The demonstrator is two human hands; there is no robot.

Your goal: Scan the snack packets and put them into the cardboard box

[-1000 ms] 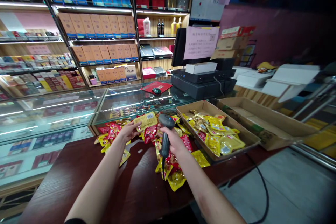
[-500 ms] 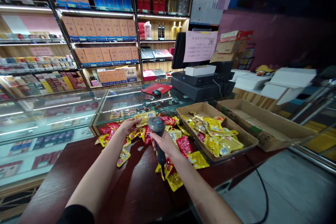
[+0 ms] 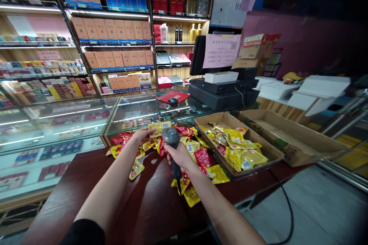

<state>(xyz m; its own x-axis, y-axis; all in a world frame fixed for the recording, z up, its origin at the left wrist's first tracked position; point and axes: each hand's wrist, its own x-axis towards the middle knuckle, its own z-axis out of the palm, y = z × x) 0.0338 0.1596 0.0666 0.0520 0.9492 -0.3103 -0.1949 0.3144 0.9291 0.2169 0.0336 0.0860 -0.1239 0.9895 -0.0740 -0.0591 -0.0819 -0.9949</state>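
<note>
My left hand (image 3: 142, 135) pinches the left end of a yellow snack packet (image 3: 160, 126), whose barcode faces up. My right hand (image 3: 180, 156) is wrapped round the handle of a dark barcode scanner (image 3: 171, 137), its head close to the held packet's lower right. Red and yellow packets (image 3: 202, 157) lie heaped on the dark red table (image 3: 115, 203) beneath and beside both hands. One yellow packet (image 3: 136, 169) lies apart, below my left hand. Right of my right hand, a cardboard tray (image 3: 238, 172) holds several yellow, gold and red packets.
Another cardboard tray (image 3: 301, 134) stands at the right. Behind the packets are a glass display counter (image 3: 138, 109), a red mat (image 3: 179, 97) with a mouse, and a monitor (image 3: 198, 55) above a black cash drawer (image 3: 212, 97). A black cable (image 3: 291, 206) hangs at the lower right.
The view has shifted slightly, so the shelves and counter sit a little further right. Both hands keep their holds and have barely moved.
</note>
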